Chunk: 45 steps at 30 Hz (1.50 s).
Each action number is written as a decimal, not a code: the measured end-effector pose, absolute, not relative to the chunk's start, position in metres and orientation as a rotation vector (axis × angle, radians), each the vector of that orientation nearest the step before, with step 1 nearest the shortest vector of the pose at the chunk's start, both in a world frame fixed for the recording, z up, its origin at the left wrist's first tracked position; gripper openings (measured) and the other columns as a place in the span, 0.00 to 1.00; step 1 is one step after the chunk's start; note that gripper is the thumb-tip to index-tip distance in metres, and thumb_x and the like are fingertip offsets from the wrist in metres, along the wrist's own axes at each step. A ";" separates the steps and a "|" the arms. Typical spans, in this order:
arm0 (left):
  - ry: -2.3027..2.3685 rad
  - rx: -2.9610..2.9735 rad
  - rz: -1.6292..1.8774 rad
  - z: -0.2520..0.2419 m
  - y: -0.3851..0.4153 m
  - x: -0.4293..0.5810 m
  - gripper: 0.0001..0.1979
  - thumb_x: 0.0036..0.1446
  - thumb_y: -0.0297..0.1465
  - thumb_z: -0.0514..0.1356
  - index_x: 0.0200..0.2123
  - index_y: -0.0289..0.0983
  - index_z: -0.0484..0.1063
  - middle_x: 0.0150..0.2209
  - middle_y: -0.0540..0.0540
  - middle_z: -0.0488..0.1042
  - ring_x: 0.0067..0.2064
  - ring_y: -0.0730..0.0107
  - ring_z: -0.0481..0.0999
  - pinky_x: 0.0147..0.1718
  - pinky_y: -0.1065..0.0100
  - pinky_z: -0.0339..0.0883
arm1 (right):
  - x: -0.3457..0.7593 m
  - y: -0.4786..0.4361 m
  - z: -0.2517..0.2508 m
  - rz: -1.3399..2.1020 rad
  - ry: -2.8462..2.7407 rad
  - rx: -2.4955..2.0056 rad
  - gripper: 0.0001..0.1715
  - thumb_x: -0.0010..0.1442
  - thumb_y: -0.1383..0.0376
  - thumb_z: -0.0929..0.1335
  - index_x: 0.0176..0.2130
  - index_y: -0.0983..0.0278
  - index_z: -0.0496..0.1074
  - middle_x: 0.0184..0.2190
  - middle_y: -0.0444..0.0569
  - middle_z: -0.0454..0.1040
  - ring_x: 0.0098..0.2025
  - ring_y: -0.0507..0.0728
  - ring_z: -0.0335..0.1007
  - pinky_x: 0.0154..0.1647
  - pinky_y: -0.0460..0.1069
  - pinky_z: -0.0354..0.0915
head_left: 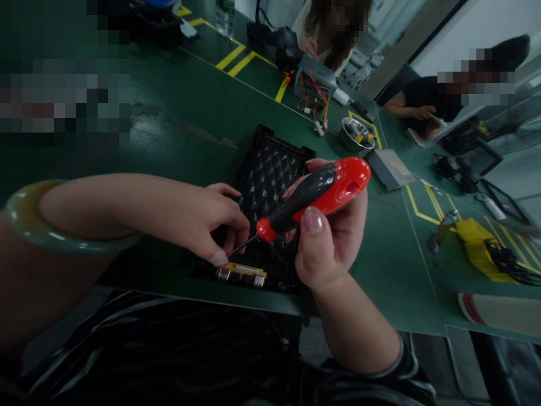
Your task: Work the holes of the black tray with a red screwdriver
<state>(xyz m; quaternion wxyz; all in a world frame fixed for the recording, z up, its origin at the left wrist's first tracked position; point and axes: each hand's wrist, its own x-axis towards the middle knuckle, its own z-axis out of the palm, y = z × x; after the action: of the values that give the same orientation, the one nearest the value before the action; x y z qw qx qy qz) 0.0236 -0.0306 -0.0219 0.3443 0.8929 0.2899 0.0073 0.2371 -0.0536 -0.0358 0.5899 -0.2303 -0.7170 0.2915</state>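
Observation:
My right hand [333, 237] is wrapped round the handle of a red and black screwdriver [315, 194]. Its thin shaft slants down to the left toward a small yellowish circuit board [242, 274] with metal connectors. My left hand [215, 223] is beside the shaft, fingers curled, thumb and fingertips close to the screwdriver tip at the board's upper left corner. What those fingers pinch, if anything, is hidden. Under both hands lies a black plastic casing [268, 172] with a quilted surface, and the board rests at its near end.
A metal box with coloured cables [313, 84], a steel bowl [357, 135] of small parts and a grey flat box [391, 169] stand beyond. A yellow holder [482, 248] is on the right, a bottle [225, 20] at the back. Two people sit across the green table [181, 101].

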 end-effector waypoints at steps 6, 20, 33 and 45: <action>0.709 2.150 -0.135 -0.021 -0.032 0.029 0.09 0.58 0.32 0.67 0.41 0.51 0.82 0.39 0.60 0.85 0.48 0.64 0.83 0.75 0.54 0.34 | 0.239 -0.053 -0.041 0.646 -1.719 -0.636 0.39 0.67 0.42 0.70 0.68 0.45 0.52 0.47 0.47 0.79 0.41 0.59 0.84 0.38 0.56 0.84; 0.752 2.181 -0.180 -0.022 -0.024 0.027 0.08 0.59 0.31 0.67 0.42 0.50 0.82 0.34 0.60 0.84 0.42 0.67 0.83 0.75 0.58 0.40 | 0.243 -0.045 -0.038 0.643 -1.594 -0.605 0.33 0.68 0.39 0.65 0.65 0.44 0.57 0.44 0.46 0.74 0.32 0.54 0.76 0.33 0.54 0.79; 0.784 2.231 -0.223 -0.019 -0.025 0.032 0.10 0.56 0.32 0.66 0.42 0.48 0.80 0.32 0.61 0.85 0.39 0.69 0.83 0.73 0.59 0.47 | 0.240 -0.039 -0.036 0.408 -1.475 -0.651 0.30 0.68 0.38 0.62 0.63 0.44 0.59 0.49 0.49 0.71 0.43 0.59 0.78 0.41 0.59 0.80; 0.804 2.247 -0.173 -0.023 -0.026 0.035 0.08 0.53 0.31 0.68 0.38 0.47 0.81 0.34 0.59 0.84 0.45 0.65 0.81 0.69 0.60 0.45 | 0.241 -0.023 -0.041 0.373 -1.461 -0.663 0.33 0.62 0.33 0.64 0.58 0.44 0.58 0.35 0.44 0.65 0.29 0.55 0.66 0.31 0.54 0.73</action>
<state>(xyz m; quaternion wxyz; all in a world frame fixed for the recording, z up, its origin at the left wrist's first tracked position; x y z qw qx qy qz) 0.0352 -0.0264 -0.0225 0.3659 0.8739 0.3128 -0.0675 0.2411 -0.0234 -0.0406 0.6796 -0.2954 -0.6507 0.1659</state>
